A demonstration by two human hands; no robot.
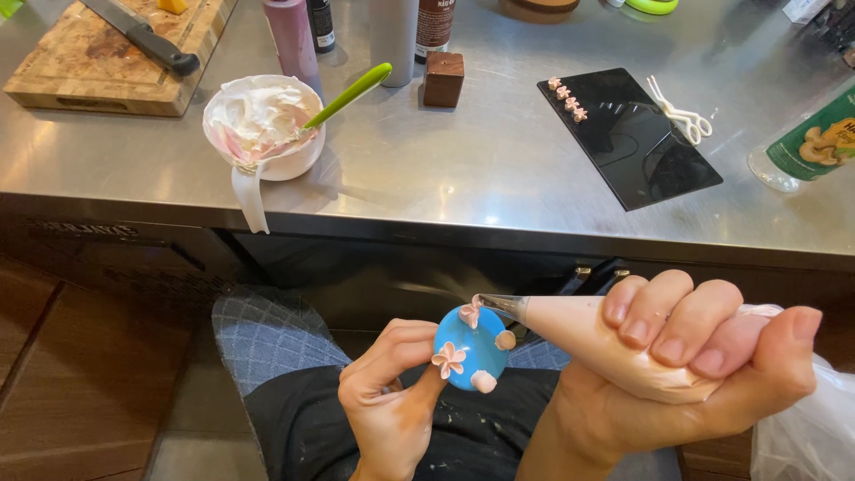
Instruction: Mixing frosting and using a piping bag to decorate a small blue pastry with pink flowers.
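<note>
My left hand (392, 392) pinches the stem of a small round blue piping disc (472, 343) held over my lap. Several pale pink cream shapes sit on the disc, one a finished flower (449, 358) at its left edge. My right hand (686, 356) squeezes a clear piping bag (583, 334) filled with pale pink cream. Its metal tip (500, 305) touches a pink shape at the disc's top edge.
A steel counter (463, 169) runs in front of me. On it are a black board (632, 142) with several pink cream flowers (567, 98), white scissors (681, 116), a cream-filled bowl (263, 125) with a green spatula (352, 93), a wooden block (443, 78), bottles, and a cutting board (98, 62) with a knife.
</note>
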